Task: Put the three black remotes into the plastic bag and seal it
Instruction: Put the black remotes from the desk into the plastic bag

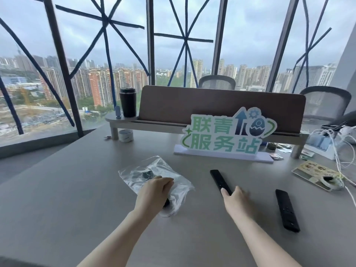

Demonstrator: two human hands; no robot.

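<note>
Both forearms reach in from the near edge. On the right, the right hand (238,199) lies over the near end of the middle remote (220,182), fingers on it but not yet closed round it; whether it has real purchase I cannot tell. That remote's long axis runs from the hand away to the far left, so the hand meets it end-on. On the left, the left hand (156,191) is clenched on the crumpled mouth of the plastic bag (154,174), which lies flat on the grey surface (67,189). A dark shape shows through the plastic, and a black end pokes out under the hand: probably the first remote. Another remote (287,210) lies well apart to the right, pointing near to far, nearer the right hand.
</note>
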